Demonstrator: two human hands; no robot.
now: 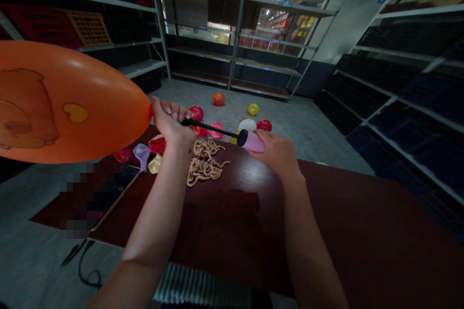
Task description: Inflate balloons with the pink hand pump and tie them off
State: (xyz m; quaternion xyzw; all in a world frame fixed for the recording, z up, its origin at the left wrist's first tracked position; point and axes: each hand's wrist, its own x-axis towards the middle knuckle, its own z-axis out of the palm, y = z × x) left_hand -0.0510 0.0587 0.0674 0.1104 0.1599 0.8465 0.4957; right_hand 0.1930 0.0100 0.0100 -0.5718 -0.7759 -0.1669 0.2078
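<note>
A large inflated orange balloon (105, 101) with a printed figure and a yellow heart fills the left of the head view. At its neck my left hand (172, 118) is closed, gripping the balloon's neck and the black nozzle end of a hand pump. My right hand (277, 152) wraps round the pump's pink part (253, 142), off to the right. Between both hands the dark pump rod (217, 129) stretches out. Below, on the dark brown table (232, 231), lies a heap of tan, string-like balloons (206, 166). Limp balloons, one of them lilac (142, 154), lie left of it.
Several inflated balloons rest on the floor beyond the table, among them an orange one (219, 99) and a yellow one (253, 109). Metal shelves (235, 58) stand behind and on both sides. A dark tablet-like device (119, 193) lies at the table's left edge.
</note>
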